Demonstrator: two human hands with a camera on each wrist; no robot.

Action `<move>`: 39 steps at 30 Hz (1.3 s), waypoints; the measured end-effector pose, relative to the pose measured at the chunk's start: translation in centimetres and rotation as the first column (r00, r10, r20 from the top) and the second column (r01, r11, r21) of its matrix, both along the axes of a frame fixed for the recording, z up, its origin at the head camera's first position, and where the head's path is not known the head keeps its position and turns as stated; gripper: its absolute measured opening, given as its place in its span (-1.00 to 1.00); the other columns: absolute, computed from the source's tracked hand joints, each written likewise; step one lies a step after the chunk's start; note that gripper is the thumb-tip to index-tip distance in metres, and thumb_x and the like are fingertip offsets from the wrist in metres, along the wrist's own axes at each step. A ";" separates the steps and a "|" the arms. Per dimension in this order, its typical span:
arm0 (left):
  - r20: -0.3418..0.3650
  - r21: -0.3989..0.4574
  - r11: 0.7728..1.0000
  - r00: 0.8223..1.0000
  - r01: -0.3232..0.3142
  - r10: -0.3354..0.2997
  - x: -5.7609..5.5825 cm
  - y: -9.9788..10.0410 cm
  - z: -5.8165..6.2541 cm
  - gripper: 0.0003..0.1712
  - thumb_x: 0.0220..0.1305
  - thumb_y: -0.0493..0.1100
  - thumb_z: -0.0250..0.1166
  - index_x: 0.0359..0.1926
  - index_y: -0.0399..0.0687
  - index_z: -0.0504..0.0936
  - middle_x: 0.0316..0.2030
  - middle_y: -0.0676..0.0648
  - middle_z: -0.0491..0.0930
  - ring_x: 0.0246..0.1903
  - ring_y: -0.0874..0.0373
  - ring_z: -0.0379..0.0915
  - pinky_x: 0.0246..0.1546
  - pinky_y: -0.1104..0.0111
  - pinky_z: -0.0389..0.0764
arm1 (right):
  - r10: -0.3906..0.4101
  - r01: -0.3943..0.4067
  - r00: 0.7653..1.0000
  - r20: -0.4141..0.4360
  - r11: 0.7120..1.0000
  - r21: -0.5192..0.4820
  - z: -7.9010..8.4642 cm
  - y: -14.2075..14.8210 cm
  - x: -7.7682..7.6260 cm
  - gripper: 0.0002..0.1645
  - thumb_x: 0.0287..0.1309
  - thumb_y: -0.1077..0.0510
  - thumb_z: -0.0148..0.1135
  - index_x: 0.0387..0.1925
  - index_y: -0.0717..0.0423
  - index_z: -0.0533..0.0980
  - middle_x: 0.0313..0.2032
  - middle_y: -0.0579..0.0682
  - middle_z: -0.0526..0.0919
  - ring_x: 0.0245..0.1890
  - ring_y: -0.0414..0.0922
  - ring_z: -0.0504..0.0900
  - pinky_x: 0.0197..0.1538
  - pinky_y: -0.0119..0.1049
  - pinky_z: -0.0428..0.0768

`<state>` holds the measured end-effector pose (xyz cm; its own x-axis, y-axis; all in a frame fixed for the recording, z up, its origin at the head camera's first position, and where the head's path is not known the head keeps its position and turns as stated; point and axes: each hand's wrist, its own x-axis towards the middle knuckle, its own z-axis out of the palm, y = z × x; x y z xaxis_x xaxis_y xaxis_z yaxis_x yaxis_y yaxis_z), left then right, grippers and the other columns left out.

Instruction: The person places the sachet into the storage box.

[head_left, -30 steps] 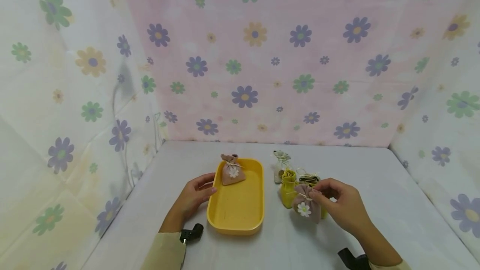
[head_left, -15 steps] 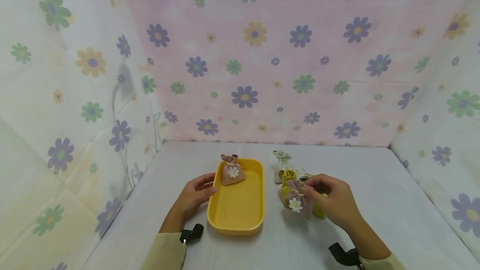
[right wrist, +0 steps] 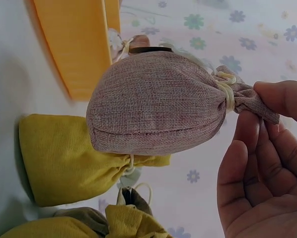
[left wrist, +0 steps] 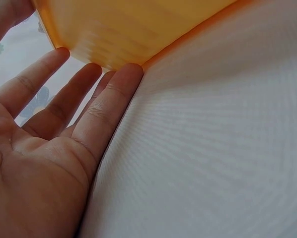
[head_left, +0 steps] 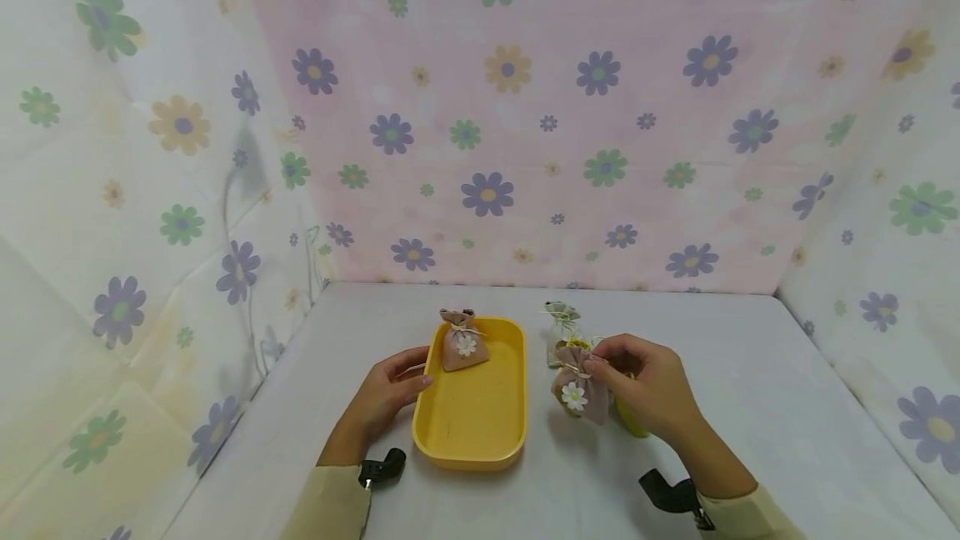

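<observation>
My right hand pinches the gathered neck of a mauve drawstring pouch between thumb and fingers. A white flower decorates its front, and in the right wrist view the full round body of the pouch stretches away from the fingertips. To the left is a yellow tray, held at its left side by my left hand, the thumb over the rim and the fingertips against the outer wall. Inside the tray's far left corner leans a pinkish drawstring pouch with a white flower.
Behind the held pouch stand a pale patterned pouch and yellow-green pouches, partly hidden by the right hand and its pouch. Flowered cloth walls the white table at the back and sides.
The right hand has carried the mauve pouch left and slightly away, towards the tray, and it now overlaps the yellow-green pouches. The left hand and tray have stayed put.
</observation>
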<state>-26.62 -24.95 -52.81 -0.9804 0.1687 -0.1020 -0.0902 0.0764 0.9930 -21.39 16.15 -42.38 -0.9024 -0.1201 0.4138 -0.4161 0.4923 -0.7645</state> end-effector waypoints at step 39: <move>0.000 0.024 1.000 1.000 0.008 -0.008 -0.1 0.0 0.1 -0.36 0.26 -0.12 0.51 0.35 0.15 0.55 0.39 0.03 0.49 0.37 -0.01 0.46 0.19 0.25 0.66 | 0.013 -0.003 0.992 0.123 0.997 -0.077 1.4 -5.5 -4.7 -0.73 0.23 -0.13 0.47 -0.21 -0.06 0.69 -0.25 -0.08 0.74 -0.31 -0.08 0.68 -0.24 -0.40 0.74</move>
<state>-26.69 -24.99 -52.74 -0.9790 0.1787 -0.0978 -0.0897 0.0532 0.9946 -26.06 10.65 -40.99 -0.9463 -0.0996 0.3074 -0.3197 0.4275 -0.8456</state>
